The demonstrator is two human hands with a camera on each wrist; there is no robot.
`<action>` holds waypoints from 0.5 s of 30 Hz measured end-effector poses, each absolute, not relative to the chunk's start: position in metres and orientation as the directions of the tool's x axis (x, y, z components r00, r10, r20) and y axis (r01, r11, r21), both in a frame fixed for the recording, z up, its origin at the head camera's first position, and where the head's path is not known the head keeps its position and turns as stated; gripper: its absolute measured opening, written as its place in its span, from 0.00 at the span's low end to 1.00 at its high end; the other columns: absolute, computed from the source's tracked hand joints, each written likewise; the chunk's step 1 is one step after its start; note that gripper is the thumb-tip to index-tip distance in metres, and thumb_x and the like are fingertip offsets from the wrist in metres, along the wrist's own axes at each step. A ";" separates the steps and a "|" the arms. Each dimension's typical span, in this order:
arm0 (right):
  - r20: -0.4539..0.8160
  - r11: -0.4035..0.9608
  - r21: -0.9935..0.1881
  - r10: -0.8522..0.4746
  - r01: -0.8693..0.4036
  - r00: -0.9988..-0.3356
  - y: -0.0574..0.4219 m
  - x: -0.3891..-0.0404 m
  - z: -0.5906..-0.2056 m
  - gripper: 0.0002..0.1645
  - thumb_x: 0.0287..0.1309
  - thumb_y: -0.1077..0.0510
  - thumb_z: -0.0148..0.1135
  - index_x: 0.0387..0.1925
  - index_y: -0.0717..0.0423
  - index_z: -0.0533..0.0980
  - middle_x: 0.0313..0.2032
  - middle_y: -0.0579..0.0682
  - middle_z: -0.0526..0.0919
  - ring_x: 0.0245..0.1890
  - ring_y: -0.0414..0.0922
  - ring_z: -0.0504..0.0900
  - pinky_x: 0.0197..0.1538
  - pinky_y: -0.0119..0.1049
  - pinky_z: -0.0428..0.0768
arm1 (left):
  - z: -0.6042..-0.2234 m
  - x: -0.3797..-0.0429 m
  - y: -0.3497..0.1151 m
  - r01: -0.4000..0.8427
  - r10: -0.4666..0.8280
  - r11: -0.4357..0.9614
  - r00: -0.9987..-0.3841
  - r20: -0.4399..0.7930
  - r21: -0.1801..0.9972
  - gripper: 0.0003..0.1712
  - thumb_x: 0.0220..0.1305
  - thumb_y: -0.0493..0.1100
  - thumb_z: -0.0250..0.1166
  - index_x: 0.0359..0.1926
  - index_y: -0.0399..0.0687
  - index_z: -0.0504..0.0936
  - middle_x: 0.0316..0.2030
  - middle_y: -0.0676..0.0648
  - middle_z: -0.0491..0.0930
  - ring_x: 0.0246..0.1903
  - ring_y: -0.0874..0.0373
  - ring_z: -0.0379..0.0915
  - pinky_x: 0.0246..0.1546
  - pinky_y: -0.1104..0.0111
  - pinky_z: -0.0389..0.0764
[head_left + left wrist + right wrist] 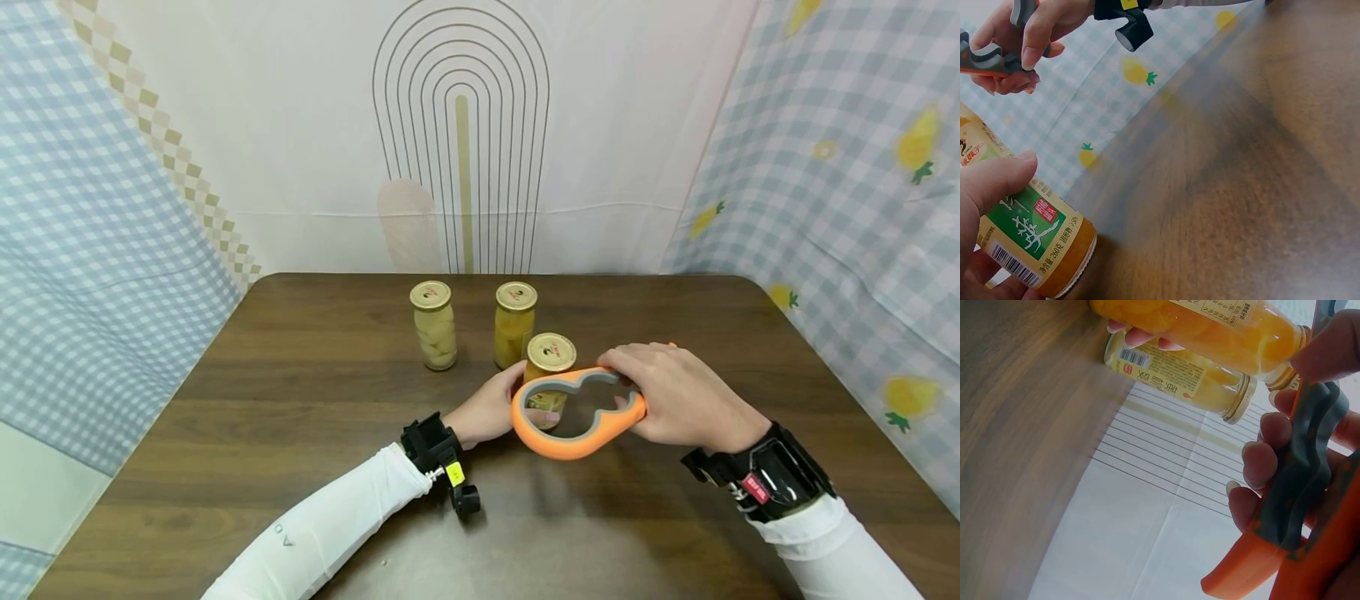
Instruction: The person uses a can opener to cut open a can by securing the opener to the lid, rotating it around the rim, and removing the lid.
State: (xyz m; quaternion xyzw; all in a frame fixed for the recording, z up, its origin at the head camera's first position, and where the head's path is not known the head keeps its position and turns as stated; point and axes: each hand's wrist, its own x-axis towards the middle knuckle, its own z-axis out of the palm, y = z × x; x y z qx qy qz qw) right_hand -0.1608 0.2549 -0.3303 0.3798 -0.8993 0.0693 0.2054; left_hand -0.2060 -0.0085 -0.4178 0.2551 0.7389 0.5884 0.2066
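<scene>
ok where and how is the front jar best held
Probably round the body of the front jar, below its lid, coming from the left, as the left hand does now. The jar looks upright, and its rounded sides suit a thumb and fingers wrapped round them. The right hand, with the orange tool, takes up the right, and another jar stands close behind.

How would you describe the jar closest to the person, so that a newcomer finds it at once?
On the brown table, around the middle, stand a pale jar and, to its right, a yellow jar. In front of the yellow one and slightly right, partly behind the orange tool, is the front jar. Unlike those two neighbours, it is gripped by the left hand.
</scene>
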 end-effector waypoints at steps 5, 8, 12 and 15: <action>0.427 0.694 0.036 -0.661 -0.719 -0.617 0.254 -0.160 -0.330 0.18 0.49 0.57 0.71 0.44 0.46 0.78 0.33 0.38 0.80 0.29 0.36 0.72 0.33 0.32 0.69 | -0.418 -0.203 -0.012 0.118 0.616 0.181 -0.788 -0.019 0.976 0.35 0.62 0.44 0.74 0.67 0.59 0.70 0.61 0.52 0.77 0.59 0.60 0.74 0.64 0.61 0.75; 0.427 0.692 0.040 -0.664 -0.721 -0.614 0.253 -0.160 -0.330 0.19 0.48 0.56 0.73 0.44 0.46 0.78 0.33 0.37 0.79 0.29 0.35 0.73 0.33 0.32 0.69 | -0.418 -0.201 -0.015 0.110 0.623 0.167 -0.782 -0.018 0.980 0.35 0.62 0.42 0.74 0.68 0.58 0.69 0.62 0.50 0.76 0.61 0.57 0.74 0.64 0.60 0.75; 0.427 0.684 0.029 -0.668 -0.729 -0.610 0.251 -0.159 -0.328 0.19 0.47 0.59 0.71 0.43 0.46 0.78 0.33 0.37 0.79 0.29 0.35 0.72 0.33 0.32 0.68 | -0.417 -0.198 -0.018 0.097 0.632 0.160 -0.774 -0.026 0.982 0.36 0.62 0.41 0.74 0.69 0.58 0.69 0.64 0.51 0.76 0.63 0.57 0.73 0.65 0.60 0.75; 0.423 0.681 0.013 -0.667 -0.732 -0.613 0.249 -0.156 -0.327 0.19 0.47 0.60 0.69 0.43 0.45 0.78 0.34 0.36 0.79 0.29 0.35 0.71 0.33 0.31 0.67 | -0.417 -0.196 -0.020 0.093 0.628 0.176 -0.777 -0.039 0.980 0.38 0.62 0.43 0.74 0.70 0.59 0.68 0.64 0.52 0.75 0.63 0.58 0.73 0.65 0.60 0.74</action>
